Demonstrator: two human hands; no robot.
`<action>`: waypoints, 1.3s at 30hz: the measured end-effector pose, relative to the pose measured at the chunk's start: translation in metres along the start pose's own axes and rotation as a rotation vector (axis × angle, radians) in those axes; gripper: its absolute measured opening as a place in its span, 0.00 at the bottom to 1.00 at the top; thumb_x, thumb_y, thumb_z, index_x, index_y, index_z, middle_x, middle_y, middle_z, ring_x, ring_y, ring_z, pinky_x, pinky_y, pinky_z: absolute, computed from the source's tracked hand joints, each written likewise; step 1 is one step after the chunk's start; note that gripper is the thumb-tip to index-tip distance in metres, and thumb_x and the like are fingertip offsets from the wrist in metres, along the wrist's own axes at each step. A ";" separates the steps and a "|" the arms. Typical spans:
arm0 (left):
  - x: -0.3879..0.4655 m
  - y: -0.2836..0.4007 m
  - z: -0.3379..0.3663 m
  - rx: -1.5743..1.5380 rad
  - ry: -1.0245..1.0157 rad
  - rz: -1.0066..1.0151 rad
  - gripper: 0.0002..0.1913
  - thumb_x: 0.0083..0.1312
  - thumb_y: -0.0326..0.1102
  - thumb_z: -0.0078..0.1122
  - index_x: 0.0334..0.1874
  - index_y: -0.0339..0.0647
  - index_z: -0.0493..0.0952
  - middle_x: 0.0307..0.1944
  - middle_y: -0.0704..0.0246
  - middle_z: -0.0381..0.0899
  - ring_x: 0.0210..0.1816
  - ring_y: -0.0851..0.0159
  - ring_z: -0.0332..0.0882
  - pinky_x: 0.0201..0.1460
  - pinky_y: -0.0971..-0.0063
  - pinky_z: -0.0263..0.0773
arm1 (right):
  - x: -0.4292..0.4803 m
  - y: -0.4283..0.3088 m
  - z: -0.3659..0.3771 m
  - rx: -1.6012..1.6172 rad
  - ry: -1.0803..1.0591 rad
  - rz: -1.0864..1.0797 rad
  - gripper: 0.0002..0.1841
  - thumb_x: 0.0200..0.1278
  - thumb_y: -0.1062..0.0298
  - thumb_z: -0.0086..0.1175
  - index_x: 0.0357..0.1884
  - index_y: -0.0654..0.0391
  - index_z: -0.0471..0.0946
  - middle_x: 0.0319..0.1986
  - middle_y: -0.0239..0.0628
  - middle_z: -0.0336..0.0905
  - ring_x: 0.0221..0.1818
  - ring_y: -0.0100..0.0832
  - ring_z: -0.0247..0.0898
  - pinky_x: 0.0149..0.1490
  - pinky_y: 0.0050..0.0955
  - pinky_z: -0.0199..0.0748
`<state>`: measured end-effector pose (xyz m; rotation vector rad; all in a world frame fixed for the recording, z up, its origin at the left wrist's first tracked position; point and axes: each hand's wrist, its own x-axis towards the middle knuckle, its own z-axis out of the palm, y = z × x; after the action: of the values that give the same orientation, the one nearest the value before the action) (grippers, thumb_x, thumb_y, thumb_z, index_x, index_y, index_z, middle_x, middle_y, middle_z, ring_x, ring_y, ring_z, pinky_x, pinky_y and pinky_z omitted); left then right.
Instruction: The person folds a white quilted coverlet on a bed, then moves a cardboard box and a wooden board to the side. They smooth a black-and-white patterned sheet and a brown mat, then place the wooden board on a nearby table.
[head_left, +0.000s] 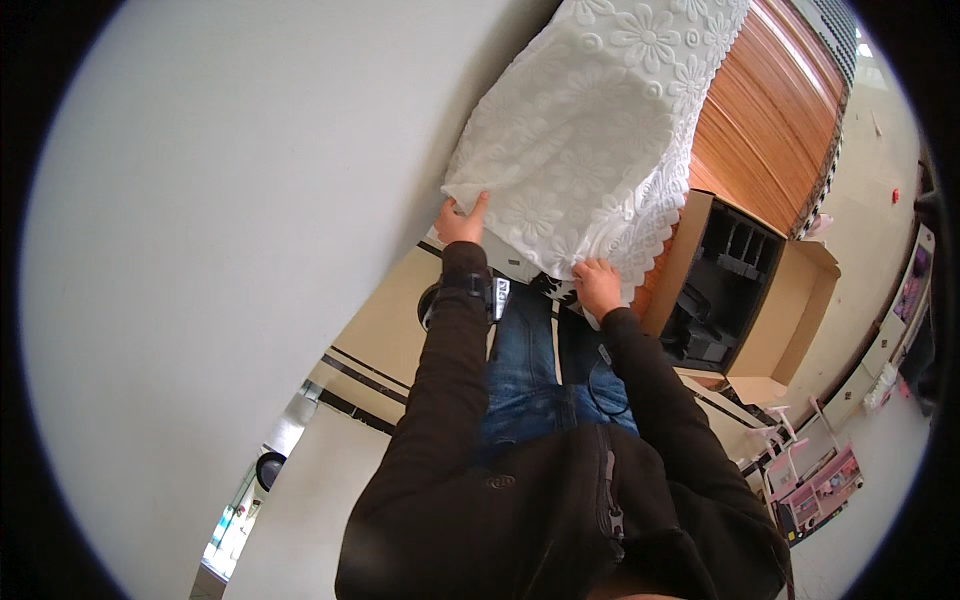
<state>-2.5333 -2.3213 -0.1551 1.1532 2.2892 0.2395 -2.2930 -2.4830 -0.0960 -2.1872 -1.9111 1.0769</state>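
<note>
A white fabric cover (577, 142) with raised flowers and a scalloped edge lies over a long piece of furniture in front of me. At the cover's near left corner, my left hand (461, 221) pinches the edge between thumb and fingers. My right hand (598, 286) grips the near edge further right, where the cloth bunches into folds. A pale drawer or panel front (510, 259) shows beneath the raised edge, between my hands. What lies under the rest of the cover is hidden.
An open cardboard box (686, 262) with black foam inserts stands to the right, beside a glossy reddish-brown wooden surface (765, 112). A white wall (247, 187) rises close on the left. Further right stands a pink shelf-like rack (821, 487) with small items.
</note>
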 end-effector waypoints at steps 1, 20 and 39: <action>0.005 0.004 0.000 -0.193 0.002 0.020 0.26 0.57 0.45 0.73 0.52 0.37 0.76 0.40 0.59 0.79 0.38 0.65 0.75 0.44 0.72 0.70 | 0.000 0.003 -0.001 0.034 0.009 -0.030 0.05 0.52 0.68 0.58 0.32 0.50 0.76 0.35 0.33 0.74 0.46 0.40 0.70 0.48 0.43 0.67; -0.015 -0.077 0.001 -1.216 -0.075 -0.792 0.25 0.66 0.38 0.64 0.62 0.35 0.71 0.51 0.64 0.77 0.44 0.65 0.74 0.48 0.71 0.72 | -0.056 -0.006 0.004 0.309 -0.416 -0.063 0.12 0.57 0.62 0.60 0.42 0.54 0.79 0.33 0.41 0.81 0.39 0.45 0.78 0.42 0.43 0.75; -0.026 -0.136 0.030 -0.963 0.114 -0.687 0.42 0.65 0.54 0.62 0.75 0.59 0.45 0.68 0.61 0.64 0.64 0.57 0.64 0.64 0.52 0.63 | -0.092 0.025 0.007 0.313 -0.456 0.102 0.12 0.57 0.59 0.58 0.39 0.55 0.79 0.33 0.47 0.81 0.39 0.49 0.78 0.42 0.47 0.75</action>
<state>-2.5973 -2.4276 -0.2228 -0.1295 2.0676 0.9918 -2.2752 -2.5738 -0.0704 -2.0049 -1.6238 1.8823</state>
